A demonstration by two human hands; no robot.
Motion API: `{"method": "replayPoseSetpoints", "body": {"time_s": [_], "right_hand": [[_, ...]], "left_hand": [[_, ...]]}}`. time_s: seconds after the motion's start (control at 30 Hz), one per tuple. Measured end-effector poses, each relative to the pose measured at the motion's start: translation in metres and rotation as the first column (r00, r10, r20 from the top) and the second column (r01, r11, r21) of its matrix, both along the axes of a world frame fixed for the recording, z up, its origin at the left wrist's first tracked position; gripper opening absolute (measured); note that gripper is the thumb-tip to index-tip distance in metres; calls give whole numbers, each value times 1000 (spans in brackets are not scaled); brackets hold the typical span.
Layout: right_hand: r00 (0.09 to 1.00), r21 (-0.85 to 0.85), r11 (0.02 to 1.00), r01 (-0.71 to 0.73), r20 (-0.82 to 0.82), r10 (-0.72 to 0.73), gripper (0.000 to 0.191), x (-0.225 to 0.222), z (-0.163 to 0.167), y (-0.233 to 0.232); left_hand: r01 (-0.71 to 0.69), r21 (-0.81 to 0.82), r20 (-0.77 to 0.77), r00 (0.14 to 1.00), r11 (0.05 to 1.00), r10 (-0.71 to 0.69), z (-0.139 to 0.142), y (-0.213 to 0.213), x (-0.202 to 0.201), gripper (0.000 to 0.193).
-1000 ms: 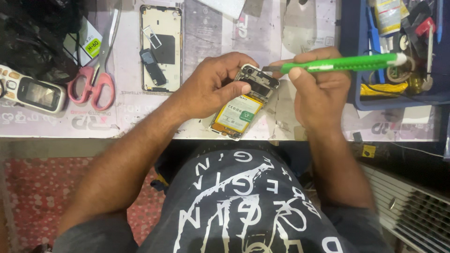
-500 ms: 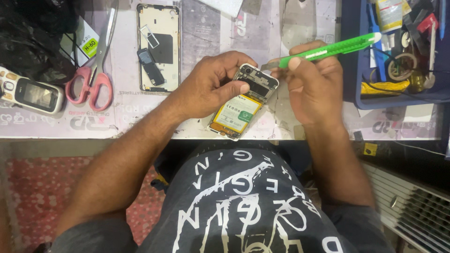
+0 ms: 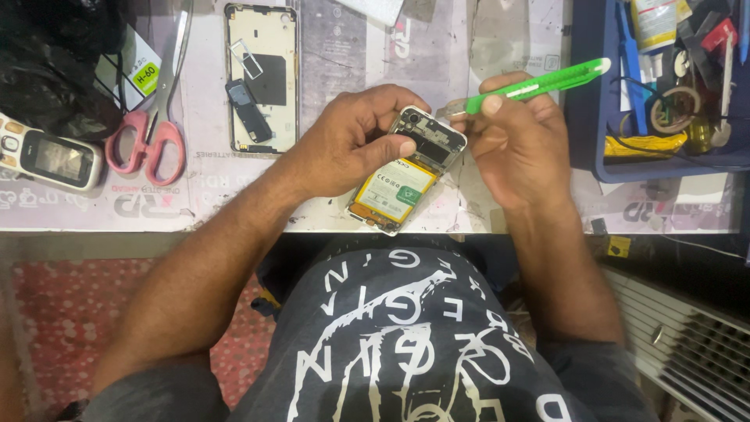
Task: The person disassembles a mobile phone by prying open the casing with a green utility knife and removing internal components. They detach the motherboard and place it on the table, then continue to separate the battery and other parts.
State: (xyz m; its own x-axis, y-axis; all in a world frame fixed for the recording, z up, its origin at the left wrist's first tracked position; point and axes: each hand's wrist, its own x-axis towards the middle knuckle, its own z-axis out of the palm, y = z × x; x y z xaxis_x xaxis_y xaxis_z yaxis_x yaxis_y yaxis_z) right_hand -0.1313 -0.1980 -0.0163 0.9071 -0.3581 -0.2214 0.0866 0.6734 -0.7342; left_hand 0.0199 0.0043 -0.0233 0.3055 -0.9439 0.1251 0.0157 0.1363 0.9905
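The slim plastic tool (image 3: 539,84) is bright green. The opened phone's flat battery (image 3: 394,190) shows yellow-white with a green patch (orange at its rim). The metal scissors (image 3: 152,129) have pink handles; the plastic tray (image 3: 587,117) is blue, the shirt (image 3: 406,344) dark grey with white print.
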Motion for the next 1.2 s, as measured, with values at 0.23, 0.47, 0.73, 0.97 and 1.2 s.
{"method": "replayPoseSetpoints", "body": {"time_s": [0.23, 0.47, 0.73, 0.97, 1.2], "right_hand": [[999, 52, 997, 51, 5, -51, 16, -1, -6, 2], [1000, 7, 1000, 29, 9, -29, 15, -3, -6, 3], [993, -47, 998, 45, 108, -40, 17, -6, -6, 5], [981, -214, 972, 100, 183, -60, 13, -8, -9, 12], [940, -371, 880, 297, 278, -200, 20, -10, -10, 21]], "left_hand": [[19, -5, -28, 999, 1000, -19, 1, 1, 2, 28], [35, 26, -2, 999, 999, -35, 0, 1, 4, 28], [68, -18, -50, 996, 998, -69, 1, 0, 3, 30], [107, -53, -156, 981, 993, -114, -1, 4, 2, 32], [116, -70, -189, 974, 991, -127, -3, 3, 3, 31]]}}
